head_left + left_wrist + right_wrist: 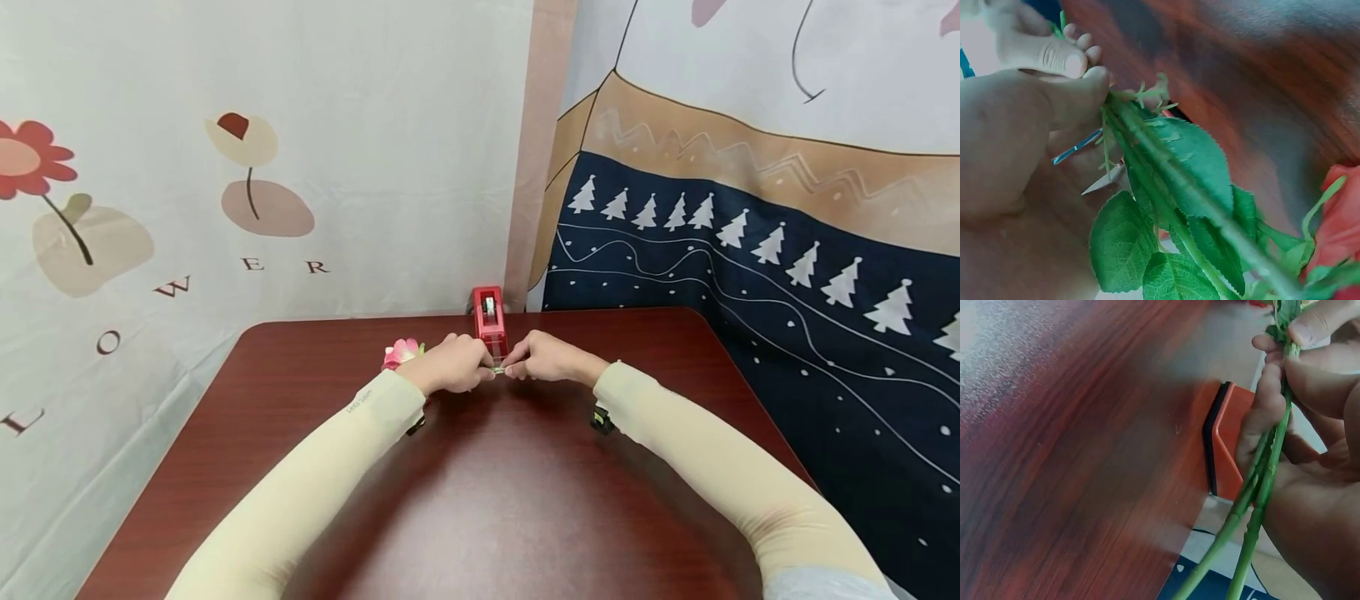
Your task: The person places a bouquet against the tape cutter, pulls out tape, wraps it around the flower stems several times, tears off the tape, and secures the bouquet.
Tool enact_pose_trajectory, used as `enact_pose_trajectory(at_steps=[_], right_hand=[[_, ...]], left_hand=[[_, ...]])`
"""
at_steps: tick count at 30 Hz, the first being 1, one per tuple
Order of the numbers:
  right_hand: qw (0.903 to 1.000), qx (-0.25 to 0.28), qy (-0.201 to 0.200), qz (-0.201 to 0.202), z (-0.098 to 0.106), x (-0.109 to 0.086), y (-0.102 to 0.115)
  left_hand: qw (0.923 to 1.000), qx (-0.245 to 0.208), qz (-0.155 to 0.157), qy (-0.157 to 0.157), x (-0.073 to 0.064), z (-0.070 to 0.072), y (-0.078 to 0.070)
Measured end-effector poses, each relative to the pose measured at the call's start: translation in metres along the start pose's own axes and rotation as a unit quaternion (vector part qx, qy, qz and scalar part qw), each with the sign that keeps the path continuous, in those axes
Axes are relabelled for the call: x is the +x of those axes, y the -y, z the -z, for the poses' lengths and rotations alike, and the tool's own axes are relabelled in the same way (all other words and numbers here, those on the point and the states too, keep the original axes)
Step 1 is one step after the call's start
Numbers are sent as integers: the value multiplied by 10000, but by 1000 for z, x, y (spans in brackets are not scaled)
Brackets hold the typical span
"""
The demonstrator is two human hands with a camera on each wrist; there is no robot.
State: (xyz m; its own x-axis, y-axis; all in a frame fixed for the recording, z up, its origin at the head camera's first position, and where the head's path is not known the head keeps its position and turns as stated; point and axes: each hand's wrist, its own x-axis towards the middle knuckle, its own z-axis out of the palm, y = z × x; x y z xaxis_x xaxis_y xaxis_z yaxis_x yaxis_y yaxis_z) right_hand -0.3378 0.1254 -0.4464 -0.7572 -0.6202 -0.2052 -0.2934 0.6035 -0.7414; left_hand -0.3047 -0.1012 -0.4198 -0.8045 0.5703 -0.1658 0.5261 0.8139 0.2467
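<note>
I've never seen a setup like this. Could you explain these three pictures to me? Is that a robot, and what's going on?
There is no robot: these are a person's bare left hand and right hand, below pale sleeves. The wide picture comes from a camera worn on the head, looking forward and down. The two close-ups come from a camera on each wrist.

On the dark red table, near its far edge, stands a red tape dispenser. Both hands hold green stems; the left wrist's picture also shows leaves on them. A pink flower shows just beyond the left hand.
</note>
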Motion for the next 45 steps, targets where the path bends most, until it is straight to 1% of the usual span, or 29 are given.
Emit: enact_pose_trajectory(at_steps=[3,5,7,13,16,20,23,27,31,33,36,39,41,45], right_hand=[[9997,-170,-137,128,-4,2,0],[9994,-248,-183,175,-6,3,-1],[9991,-313,-205,200,-7,2,0],[9990,-399,-137,165,-6,3,0],[9992,-380,-12,132,-4,2,0],[9990,-374,107,209,-2,1,0],[9990,-362,107,248,-1,2,1],[9993,-351,67,137,2,3,2],[9986,-504,120,69,6,8,3],[9976,-627,256,118,9,11,3],[9956,-687,602,210,13,15,4],[9928,-584,1021,247,17,18,5],[9909,-457,1248,186,19,21,5],[9878,-240,1538,-21,23,24,5]], left_hand=[[9995,-226,70,229,1,2,4],[9992,-301,60,271,1,2,6],[9993,-275,23,242,1,2,6],[9998,5,-184,-88,-1,-1,6],[9995,154,-210,-190,-1,-3,6],[9987,401,-148,-281,0,-7,7],[9974,573,-152,-404,0,-9,7],[9940,827,-307,-647,-1,-13,7],[9875,1165,-492,-936,-3,-19,7],[9834,1356,-554,-1066,-4,-21,8],[9767,1610,-664,-1251,-6,-22,8],[9689,1828,-820,-1453,-8,-22,8],[9617,1998,-918,-1638,-9,-23,7],[9432,2422,-1064,-2010,-9,-25,4]])
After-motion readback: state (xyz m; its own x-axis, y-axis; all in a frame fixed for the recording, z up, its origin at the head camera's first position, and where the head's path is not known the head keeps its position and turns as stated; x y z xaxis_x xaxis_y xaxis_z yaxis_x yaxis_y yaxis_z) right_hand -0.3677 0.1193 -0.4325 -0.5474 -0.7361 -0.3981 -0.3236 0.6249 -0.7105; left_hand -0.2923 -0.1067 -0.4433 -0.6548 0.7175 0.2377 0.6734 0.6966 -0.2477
